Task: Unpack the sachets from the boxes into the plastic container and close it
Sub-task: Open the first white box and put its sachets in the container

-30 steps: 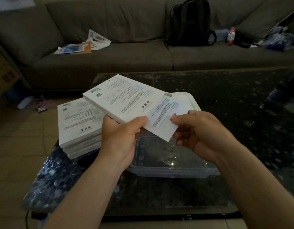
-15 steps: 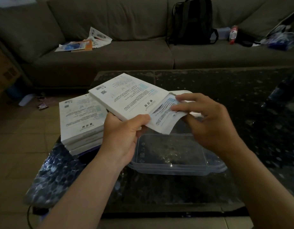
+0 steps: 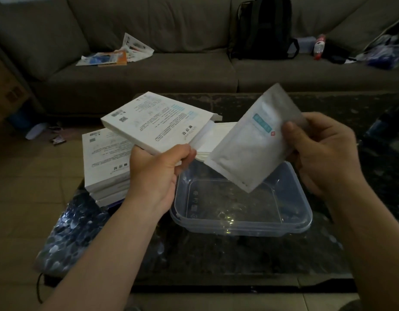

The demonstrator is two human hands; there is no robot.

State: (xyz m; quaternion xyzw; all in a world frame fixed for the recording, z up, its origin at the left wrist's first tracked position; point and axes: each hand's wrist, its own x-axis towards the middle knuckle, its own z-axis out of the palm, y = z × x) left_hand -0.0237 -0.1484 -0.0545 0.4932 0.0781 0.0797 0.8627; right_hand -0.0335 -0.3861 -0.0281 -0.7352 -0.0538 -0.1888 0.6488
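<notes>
My left hand (image 3: 159, 173) grips a flat white printed box (image 3: 153, 122) by its near edge, holding it above the table with its open end toward the right. My right hand (image 3: 322, 151) pinches a silvery white sachet (image 3: 252, 142) by its top right corner; the sachet hangs tilted over the clear plastic container (image 3: 241, 227), which sits open on the dark table. More white sachets (image 3: 216, 135) show in the box's open end. A stack of similar white boxes (image 3: 106, 160) lies left of the container.
The dark speckled table (image 3: 216, 261) has bubble wrap (image 3: 68, 232) over its left corner. Behind it stands a grey sofa (image 3: 138, 72) with papers (image 3: 117, 55), a black backpack (image 3: 263, 28) and a bottle (image 3: 318, 47).
My right hand has drawn a sachet out of the box and lifted it right, over the container. The box has stayed in my left hand.
</notes>
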